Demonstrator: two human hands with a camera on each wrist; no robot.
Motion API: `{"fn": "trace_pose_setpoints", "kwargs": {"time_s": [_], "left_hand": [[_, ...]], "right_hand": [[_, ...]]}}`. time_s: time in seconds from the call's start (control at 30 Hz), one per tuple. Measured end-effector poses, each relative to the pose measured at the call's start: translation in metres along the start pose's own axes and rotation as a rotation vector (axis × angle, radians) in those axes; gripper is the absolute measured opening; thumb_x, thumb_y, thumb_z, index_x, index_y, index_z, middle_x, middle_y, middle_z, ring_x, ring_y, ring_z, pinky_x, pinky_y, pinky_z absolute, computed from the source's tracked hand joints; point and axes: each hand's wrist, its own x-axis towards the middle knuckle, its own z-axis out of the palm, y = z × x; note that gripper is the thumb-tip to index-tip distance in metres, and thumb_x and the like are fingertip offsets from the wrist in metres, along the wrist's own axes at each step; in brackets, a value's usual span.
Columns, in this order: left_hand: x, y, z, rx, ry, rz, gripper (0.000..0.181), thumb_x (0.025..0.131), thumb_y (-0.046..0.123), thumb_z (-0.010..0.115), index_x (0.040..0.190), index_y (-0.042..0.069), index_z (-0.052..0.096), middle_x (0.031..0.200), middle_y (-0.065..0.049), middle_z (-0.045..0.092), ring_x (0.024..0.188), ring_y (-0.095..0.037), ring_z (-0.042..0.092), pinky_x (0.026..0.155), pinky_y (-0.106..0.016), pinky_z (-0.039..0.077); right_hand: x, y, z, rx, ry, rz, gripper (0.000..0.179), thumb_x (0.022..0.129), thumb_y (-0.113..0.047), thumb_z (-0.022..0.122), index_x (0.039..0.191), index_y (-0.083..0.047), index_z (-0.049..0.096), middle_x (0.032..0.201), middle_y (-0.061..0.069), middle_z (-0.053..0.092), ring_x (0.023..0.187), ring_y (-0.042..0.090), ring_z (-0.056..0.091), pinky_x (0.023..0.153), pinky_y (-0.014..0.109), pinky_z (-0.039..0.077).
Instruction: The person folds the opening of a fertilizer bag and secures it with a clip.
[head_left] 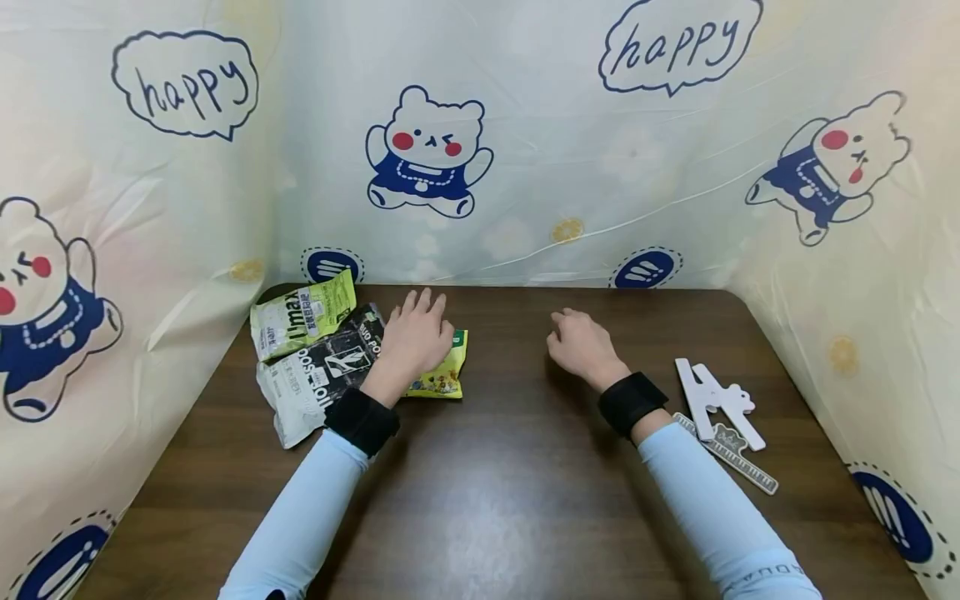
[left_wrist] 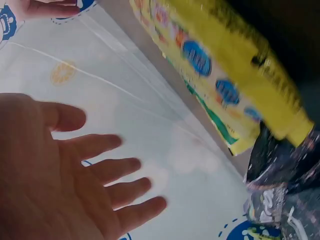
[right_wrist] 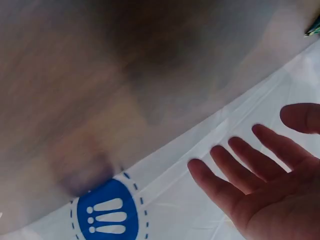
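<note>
Brown desk (head_left: 480,517): left hand (head_left: 416,335), fingers straight and spread, holding nothing, yellow packet (head_left: 444,377) partly behind them, black-and-white packet (head_left: 330,375) and green packet (head_left: 303,315) to their left, likely grouped within reach; right hand (head_left: 587,346), fingers relaxed, nothing held, pale clips (head_left: 696,400) to their right, apparently set apart.

The place is a small screened-off booth around a table; what kind of room lies beyond it cannot be told. A dark wood-grain tabletop (head_left: 495,467) forms its floor, and pale, creased sheeting (head_left: 525,158) runs along the far, left and right edges, turning near both far corners. Cartoon bears (head_left: 424,183), "happy" speech bubbles (head_left: 184,85), blue ovals (head_left: 647,268) and orange slices (head_left: 567,230) printed on it give a homely look. Everyday household goods suit that: bright packets (head_left: 303,313) by the far left corner, a white clip (head_left: 694,402) near the right edge.
</note>
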Motion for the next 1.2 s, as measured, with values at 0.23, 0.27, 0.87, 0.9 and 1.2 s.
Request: {"fn": "trace_pose_setpoints", "kwargs": {"time_s": [0.23, 0.27, 0.87, 0.9, 1.2], "left_hand": [[-0.013, 0.006, 0.015, 0.028, -0.063, -0.023, 0.047, 0.107, 0.032, 0.046, 0.139, 0.000, 0.062, 0.139, -0.024, 0.064, 0.128, -0.046, 0.055, 0.104, -0.067, 0.046], [-0.015, 0.007, 0.018, 0.034, -0.071, -0.026, 0.047, 0.107, 0.032, 0.047, 0.138, 0.001, 0.063, 0.136, -0.024, 0.066, 0.125, -0.045, 0.058, 0.103, -0.067, 0.047], [-0.039, 0.006, 0.038, 0.005, -0.122, -0.058, 0.047, 0.107, 0.030, 0.050, 0.147, 0.007, 0.058, 0.149, -0.024, 0.056, 0.134, -0.047, 0.050, 0.102, -0.071, 0.046], [-0.039, 0.006, 0.039, 0.000, -0.123, -0.063, 0.048, 0.107, 0.030, 0.049, 0.148, 0.008, 0.057, 0.150, -0.024, 0.055, 0.136, -0.047, 0.048, 0.102, -0.072, 0.046], [-0.044, 0.009, 0.042, -0.007, -0.117, -0.066, 0.046, 0.108, 0.032, 0.049, 0.148, 0.010, 0.057, 0.150, -0.023, 0.055, 0.136, -0.046, 0.048, 0.100, -0.073, 0.046]], "right_hand": [[-0.010, -0.018, 0.020, 0.016, -0.053, -0.030, 0.039, 0.102, -0.015, 0.057, 0.135, 0.005, 0.066, 0.141, 0.028, 0.064, 0.129, 0.042, 0.061, 0.104, 0.061, 0.052], [-0.011, -0.020, 0.023, 0.014, -0.061, -0.034, 0.039, 0.102, -0.015, 0.057, 0.134, 0.004, 0.067, 0.141, 0.027, 0.065, 0.128, 0.042, 0.062, 0.103, 0.061, 0.053], [-0.037, -0.047, 0.040, -0.051, -0.038, -0.118, 0.029, 0.098, -0.009, 0.059, 0.119, 0.002, 0.075, 0.125, 0.024, 0.071, 0.114, 0.045, 0.066, 0.085, 0.062, 0.060], [-0.040, -0.048, 0.040, -0.051, -0.040, -0.117, 0.030, 0.099, -0.009, 0.058, 0.121, 0.002, 0.075, 0.129, 0.026, 0.070, 0.117, 0.046, 0.065, 0.087, 0.062, 0.060], [-0.059, -0.050, 0.034, 0.057, -0.240, -0.040, 0.045, 0.105, -0.014, 0.056, 0.147, 0.002, 0.056, 0.160, 0.032, 0.042, 0.151, 0.046, 0.034, 0.114, 0.074, 0.035]]}}
